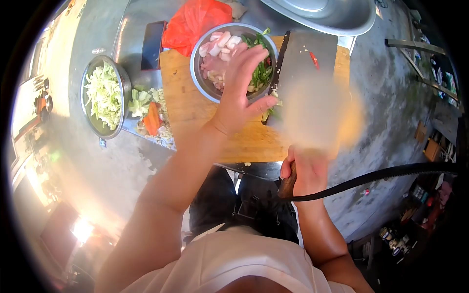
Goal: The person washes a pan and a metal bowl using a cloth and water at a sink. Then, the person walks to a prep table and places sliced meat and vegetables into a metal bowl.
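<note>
My left hand (242,80) is held over the right side of a metal bowl (196,80), its fingers stretched and thumb apart, with nothing in it. Inside the bowl lie pale pink chunks of meat (222,44) and chopped green peppers (263,73). My right hand (308,168) is closed around the wooden handle (288,180) of what looks like a cleaver. Its wide grey blade (305,44) lies over the wooden cutting board (195,132), with a red chili piece (313,60) and small bits on it. A pale blur hides the middle of the blade.
At left stands a bowl of shredded cabbage (103,95), with scraps and an orange piece (152,119) beside it. A phone (153,45) and a red plastic bag (195,24) lie behind the board. A large metal basin (325,17) sits at the back. A black strap (371,178) crosses at right.
</note>
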`<action>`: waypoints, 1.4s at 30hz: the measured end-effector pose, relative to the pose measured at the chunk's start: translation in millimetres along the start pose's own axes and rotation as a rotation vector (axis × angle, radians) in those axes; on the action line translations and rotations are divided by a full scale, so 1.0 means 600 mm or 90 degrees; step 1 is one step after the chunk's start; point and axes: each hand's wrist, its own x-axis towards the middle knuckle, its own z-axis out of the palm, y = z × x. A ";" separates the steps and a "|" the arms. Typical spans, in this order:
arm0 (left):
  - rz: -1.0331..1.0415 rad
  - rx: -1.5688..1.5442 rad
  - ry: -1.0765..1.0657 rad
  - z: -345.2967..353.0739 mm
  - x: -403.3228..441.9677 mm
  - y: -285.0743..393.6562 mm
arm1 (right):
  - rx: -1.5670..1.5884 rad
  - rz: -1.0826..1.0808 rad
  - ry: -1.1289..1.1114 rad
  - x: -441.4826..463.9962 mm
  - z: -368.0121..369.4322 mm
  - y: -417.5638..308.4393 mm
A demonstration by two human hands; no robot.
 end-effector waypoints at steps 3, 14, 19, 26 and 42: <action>0.156 0.211 -0.218 -0.012 -0.003 0.010 | 0.017 -0.022 -0.005 0.013 0.009 0.000; 0.078 0.366 -0.047 0.010 0.025 -0.059 | -0.016 0.018 -0.018 0.001 -0.005 -0.002; 0.149 0.294 -0.034 0.041 0.036 0.002 | -0.114 0.057 -0.005 -0.026 -0.019 0.006; 0.216 0.316 -0.015 0.057 0.048 -0.024 | -0.101 0.032 -0.040 -0.060 -0.039 0.010; 0.148 0.508 -0.049 0.006 0.076 -0.087 | -0.116 -0.029 0.086 -0.069 -0.113 0.036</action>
